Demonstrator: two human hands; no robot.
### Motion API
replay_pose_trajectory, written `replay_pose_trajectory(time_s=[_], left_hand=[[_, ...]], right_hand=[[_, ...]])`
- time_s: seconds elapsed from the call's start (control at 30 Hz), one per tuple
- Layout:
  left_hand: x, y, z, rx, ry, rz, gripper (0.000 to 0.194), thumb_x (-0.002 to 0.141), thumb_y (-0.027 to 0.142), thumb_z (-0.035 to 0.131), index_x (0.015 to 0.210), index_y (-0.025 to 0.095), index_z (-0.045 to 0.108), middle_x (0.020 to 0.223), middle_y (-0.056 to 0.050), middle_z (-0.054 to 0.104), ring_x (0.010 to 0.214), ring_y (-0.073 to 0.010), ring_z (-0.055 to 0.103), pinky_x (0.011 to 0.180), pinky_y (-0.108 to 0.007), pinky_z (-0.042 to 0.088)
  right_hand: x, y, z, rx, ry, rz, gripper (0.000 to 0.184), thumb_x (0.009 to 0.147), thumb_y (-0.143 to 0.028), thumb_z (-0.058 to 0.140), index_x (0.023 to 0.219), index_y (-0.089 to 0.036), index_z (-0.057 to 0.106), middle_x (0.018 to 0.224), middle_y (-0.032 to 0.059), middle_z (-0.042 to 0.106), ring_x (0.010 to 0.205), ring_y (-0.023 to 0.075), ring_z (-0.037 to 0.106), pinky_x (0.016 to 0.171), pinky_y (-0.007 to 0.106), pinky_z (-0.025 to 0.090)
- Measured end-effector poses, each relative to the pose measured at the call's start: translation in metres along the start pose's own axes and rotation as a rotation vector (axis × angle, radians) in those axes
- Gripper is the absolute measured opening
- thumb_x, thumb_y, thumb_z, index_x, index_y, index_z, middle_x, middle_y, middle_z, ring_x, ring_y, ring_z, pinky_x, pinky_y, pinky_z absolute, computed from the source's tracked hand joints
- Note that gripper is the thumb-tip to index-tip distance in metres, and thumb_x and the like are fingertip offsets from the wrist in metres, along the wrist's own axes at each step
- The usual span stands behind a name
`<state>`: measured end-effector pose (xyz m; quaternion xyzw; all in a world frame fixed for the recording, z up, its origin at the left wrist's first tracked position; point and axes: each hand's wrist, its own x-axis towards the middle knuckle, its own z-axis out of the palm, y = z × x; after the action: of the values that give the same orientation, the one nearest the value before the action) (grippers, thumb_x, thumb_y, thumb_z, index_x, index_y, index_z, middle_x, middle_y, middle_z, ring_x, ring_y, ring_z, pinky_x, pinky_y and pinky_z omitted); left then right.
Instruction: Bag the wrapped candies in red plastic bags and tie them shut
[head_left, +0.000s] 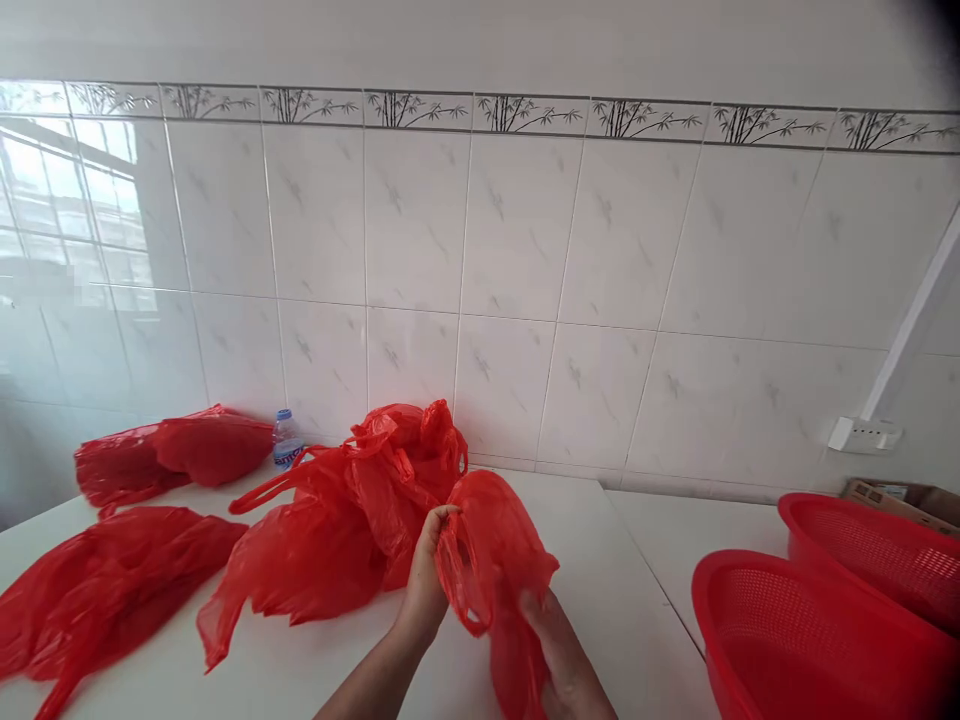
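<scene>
Left hand (426, 578) and right hand (559, 655) turned inward, close together, both clamped on one red plastic bag (491, 545).

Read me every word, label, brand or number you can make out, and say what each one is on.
Water bottle: blue label, print too blurred to read.
Cardboard box: possible markings, too small to read.
Red bag between the left hand and right hand: no print visible.
Nothing else legible.
</scene>
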<state>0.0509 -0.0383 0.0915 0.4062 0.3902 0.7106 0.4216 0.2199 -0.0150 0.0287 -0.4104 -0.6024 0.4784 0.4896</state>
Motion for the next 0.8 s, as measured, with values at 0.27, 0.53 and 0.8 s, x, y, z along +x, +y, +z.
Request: replay_pose_trajectory(time_s=[0.27,0.53,0.8], left_hand=[[-0.007,-0.017,-0.05,-0.037,0.168,-0.096,0.025,0.069,0.04,0.064,0.078,0.018,0.056,0.074,0.0,0.062,0.068,-0.0142,0.06,0.068,-0.029,0.048],[-0.03,-0.019,-0.068,0.448,0.054,0.063,0.032,0.069,0.022,0.061,0.101,0.026,0.064,0.106,-0.004,0.062,0.102,-0.0231,0.054,0.086,-0.034,0.04],[-0.06,-0.01,-0.04,0.97,-0.438,0.056,0.008,0.077,0.026,0.054,0.07,0.024,0.051,0.079,0.0,0.06,0.077,-0.0206,0.055,0.069,-0.029,0.04]], right_hand=[[0.019,0.004,-0.034,0.439,0.045,0.384,0.053,0.074,-0.065,0.055,0.089,-0.016,0.064,0.084,0.011,0.07,0.074,0.0257,0.067,0.061,0.034,0.052],[-0.035,-0.017,-0.058,0.06,0.177,0.259,0.046,0.081,-0.059,0.049,0.104,-0.021,0.059,0.102,0.0087,0.066,0.09,0.0243,0.065,0.072,0.032,0.052],[-0.102,-0.032,-0.032,-0.694,0.663,-0.246,0.046,0.083,-0.041,0.053,0.124,-0.02,0.049,0.131,0.0153,0.048,0.119,0.0304,0.046,0.095,0.047,0.042]])
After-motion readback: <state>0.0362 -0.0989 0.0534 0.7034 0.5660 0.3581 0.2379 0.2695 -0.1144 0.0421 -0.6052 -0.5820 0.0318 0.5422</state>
